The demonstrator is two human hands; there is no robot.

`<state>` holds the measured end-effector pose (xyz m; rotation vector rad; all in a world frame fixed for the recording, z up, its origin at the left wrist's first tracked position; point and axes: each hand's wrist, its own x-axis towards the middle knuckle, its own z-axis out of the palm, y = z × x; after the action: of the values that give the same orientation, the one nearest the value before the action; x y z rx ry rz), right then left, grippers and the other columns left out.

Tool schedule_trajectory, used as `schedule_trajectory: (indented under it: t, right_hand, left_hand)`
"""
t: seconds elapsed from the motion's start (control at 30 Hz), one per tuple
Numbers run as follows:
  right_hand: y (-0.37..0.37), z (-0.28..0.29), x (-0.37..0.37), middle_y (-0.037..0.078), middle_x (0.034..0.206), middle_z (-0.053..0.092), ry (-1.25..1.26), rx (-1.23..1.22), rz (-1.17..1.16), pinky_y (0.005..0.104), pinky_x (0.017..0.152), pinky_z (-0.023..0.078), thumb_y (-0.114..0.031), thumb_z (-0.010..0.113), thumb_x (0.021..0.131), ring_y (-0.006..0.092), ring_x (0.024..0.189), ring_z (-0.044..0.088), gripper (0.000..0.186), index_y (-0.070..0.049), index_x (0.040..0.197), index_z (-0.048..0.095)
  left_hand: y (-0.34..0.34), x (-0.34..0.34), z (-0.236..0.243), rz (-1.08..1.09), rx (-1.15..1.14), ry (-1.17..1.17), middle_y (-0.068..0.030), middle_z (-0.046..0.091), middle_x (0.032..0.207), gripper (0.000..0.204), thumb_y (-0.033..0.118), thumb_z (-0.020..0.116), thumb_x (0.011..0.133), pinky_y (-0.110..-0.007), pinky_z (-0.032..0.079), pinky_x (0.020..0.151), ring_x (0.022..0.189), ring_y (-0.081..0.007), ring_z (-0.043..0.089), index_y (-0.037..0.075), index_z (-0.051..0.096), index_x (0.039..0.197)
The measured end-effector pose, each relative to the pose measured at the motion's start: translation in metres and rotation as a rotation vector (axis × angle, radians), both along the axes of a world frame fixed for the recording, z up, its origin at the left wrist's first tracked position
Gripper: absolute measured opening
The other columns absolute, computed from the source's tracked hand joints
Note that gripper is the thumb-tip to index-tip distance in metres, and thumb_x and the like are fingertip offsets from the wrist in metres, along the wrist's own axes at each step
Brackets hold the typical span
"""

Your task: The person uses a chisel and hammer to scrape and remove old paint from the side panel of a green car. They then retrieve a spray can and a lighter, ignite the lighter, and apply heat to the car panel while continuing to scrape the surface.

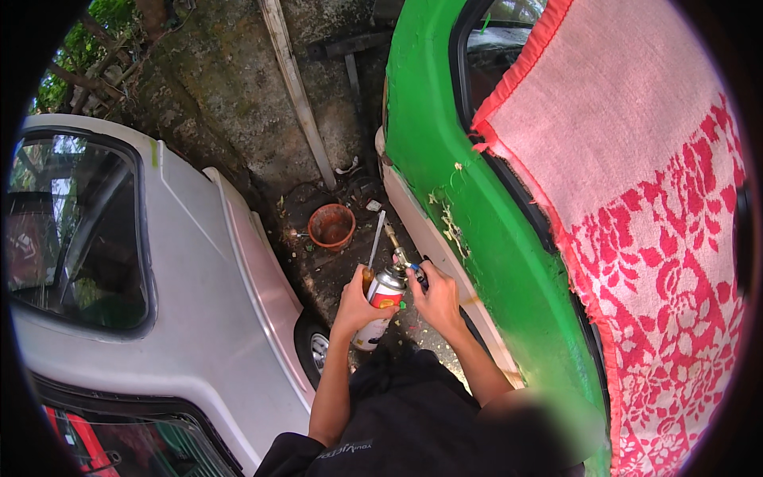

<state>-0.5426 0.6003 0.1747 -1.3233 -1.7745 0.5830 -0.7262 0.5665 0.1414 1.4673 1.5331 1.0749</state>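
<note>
Head view. The gas canister (387, 300), white with a red label, stands tilted between two cars, in front of the person's dark clothing. A torch head (400, 258) is fitted on top; its nozzle points up and away from the body. No flame is visible.

Left hand (351, 306): curled around the canister, thumb across the label. The same grip also takes in a scraper (377, 238) with an amber handle, its blade rising just beside the nozzle. Right hand (439, 298): fingers drawn in, pinching the torch's control end; exact fingertip contact is hidden.

Risks, judged: with the blade so near the nozzle, a lit flame could heat the metal, and then the fingers below. One hand bearing two items could let the scraper slip. An unintended turn by the right fingers could release gas.

Outward: the green car (477, 230) lies close on the right, with pale paint curls (451, 226) clinging to its side; a pink patterned towel (636, 199) drapes over it. A swung nozzle could scorch either. Ahead on the ground sits a terracotta pot (331, 226); at left, a silver car (214, 294).
</note>
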Motion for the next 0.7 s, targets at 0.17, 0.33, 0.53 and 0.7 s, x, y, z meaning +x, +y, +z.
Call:
schedule_trajectory:
  t: [0.17, 0.33, 0.53, 0.7]
  right_hand:
    - [-0.001, 0.001, -0.003, 0.020, 0.069, 0.060, -0.010, 0.000, -0.006, 0.0436, 0.055, 0.044, -0.024, 0.068, 0.092, 0.0390, 0.059, 0.059, 0.028, 0.001, 0.083, 0.058]
    - [-0.005, 0.005, -0.008, 0.021, 0.068, 0.060, -0.027, -0.018, -0.029, 0.0451, 0.056, 0.045, -0.027, 0.067, 0.093, 0.0397, 0.060, 0.060, 0.031, 0.001, 0.082, 0.058]
    - [-0.006, -0.002, -0.005, 0.022, 0.072, 0.065, -0.124, -0.110, -0.009, 0.0445, 0.057, 0.050, -0.025, 0.068, 0.092, 0.0399, 0.063, 0.065, 0.030, 0.002, 0.105, 0.065]
    - [-0.004, -0.011, -0.006, 0.010, 0.061, 0.057, 0.137, -0.262, 0.055, 0.0369, 0.050, 0.042, -0.029, 0.069, 0.094, 0.0210, 0.051, 0.055, 0.029, 0.000, 0.096, 0.064]
  left_hand:
    - [-0.001, -0.003, 0.006, -0.006, 0.005, 0.012, -0.0120, 0.065, 0.089, 0.084, 0.026, 0.093, 0.052, -0.035, 0.052, 0.074, 0.078, -0.0218, 0.064, 0.003, 0.047, 0.118]
    - [-0.004, -0.008, 0.005, 0.007, -0.041, 0.021, -0.0135, 0.064, 0.101, 0.099, 0.023, 0.094, 0.050, -0.033, 0.050, 0.085, 0.092, -0.0206, 0.063, -0.004, 0.043, 0.130]
    - [-0.004, -0.009, 0.011, -0.036, -0.154, -0.034, -0.0129, 0.063, 0.107, 0.095, 0.020, 0.095, 0.050, -0.032, 0.049, 0.089, 0.098, -0.0185, 0.061, -0.002, 0.045, 0.127]
    - [-0.006, -0.010, 0.007, -0.021, -0.093, -0.121, -0.0086, 0.062, 0.102, 0.081, 0.016, 0.094, 0.052, -0.031, 0.049, 0.086, 0.095, -0.0157, 0.059, 0.003, 0.047, 0.118]
